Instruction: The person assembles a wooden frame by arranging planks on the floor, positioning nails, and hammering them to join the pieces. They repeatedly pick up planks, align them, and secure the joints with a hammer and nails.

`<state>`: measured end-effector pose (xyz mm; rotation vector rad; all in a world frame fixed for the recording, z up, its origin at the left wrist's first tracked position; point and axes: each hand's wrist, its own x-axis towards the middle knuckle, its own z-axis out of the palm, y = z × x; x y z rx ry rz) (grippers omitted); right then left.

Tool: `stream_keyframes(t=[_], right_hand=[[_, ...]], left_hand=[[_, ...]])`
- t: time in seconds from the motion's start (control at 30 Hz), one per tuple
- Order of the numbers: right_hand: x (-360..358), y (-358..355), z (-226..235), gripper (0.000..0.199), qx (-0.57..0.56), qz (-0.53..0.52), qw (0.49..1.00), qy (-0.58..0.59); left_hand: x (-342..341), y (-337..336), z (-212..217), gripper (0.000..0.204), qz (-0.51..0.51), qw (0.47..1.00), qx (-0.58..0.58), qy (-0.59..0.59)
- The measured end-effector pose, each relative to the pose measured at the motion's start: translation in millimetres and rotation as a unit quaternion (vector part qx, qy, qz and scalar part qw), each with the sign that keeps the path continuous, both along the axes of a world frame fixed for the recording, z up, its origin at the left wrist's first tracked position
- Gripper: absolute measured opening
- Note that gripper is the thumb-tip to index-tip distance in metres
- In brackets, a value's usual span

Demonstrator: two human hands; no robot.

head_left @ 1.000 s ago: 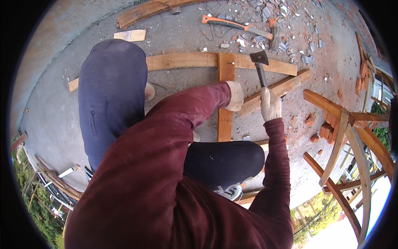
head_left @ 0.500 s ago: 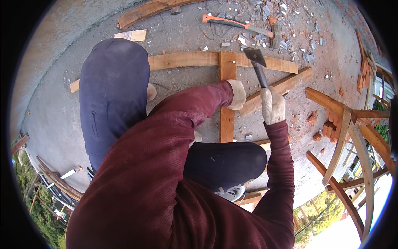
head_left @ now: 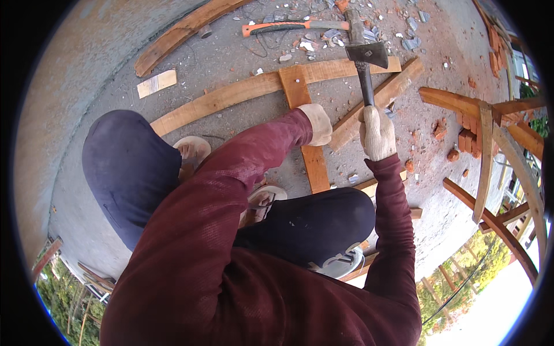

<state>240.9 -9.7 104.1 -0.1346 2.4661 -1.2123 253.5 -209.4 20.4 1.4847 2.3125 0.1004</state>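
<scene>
My right hand (head_left: 378,134), in a pale knit glove, is closed round the dark handle of a hatchet (head_left: 368,55). Its flared metal head is raised above the boards. My left hand (head_left: 316,123), also gloved, is a fist at the right edge of a short reddish-brown plank (head_left: 314,167); what its fingers hold, if anything, is hidden. The plank lies across a long, paler wooden strip (head_left: 222,99). A nail head (head_left: 298,81) shows where the two cross. To the right, an angled wooden board (head_left: 378,102) lies partly behind the hatchet handle.
An orange-and-black-handled hammer (head_left: 288,26) lies on the concrete among broken grey chips (head_left: 411,42). A thick timber (head_left: 184,36) lies by the wall, with a small wood offcut (head_left: 157,83) nearby. At right stand a wooden frame (head_left: 485,161) and red bricks (head_left: 468,141).
The hatchet has swung up and its head has turned, blade now toward the right. My left hand stays beside the plank. The whole view has shifted and tilted, showing more of my feet.
</scene>
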Motion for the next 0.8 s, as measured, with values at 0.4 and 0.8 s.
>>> stream_keyframes(t=[0.4, 0.8], right_hand=[[22.6, 18.0, -25.1, 0.026, -0.231, -0.118, 0.925, -0.277], [-7.1, -13.2, -50.5, 0.030, -0.120, 0.026, 0.942, -0.313]], left_hand=[[-2.1, -0.6, -19.0, 0.020, 0.017, 0.998, 0.059, 0.004], [-1.7, 3.5, -23.6, 0.019, 0.096, 0.986, 0.127, -0.040]])
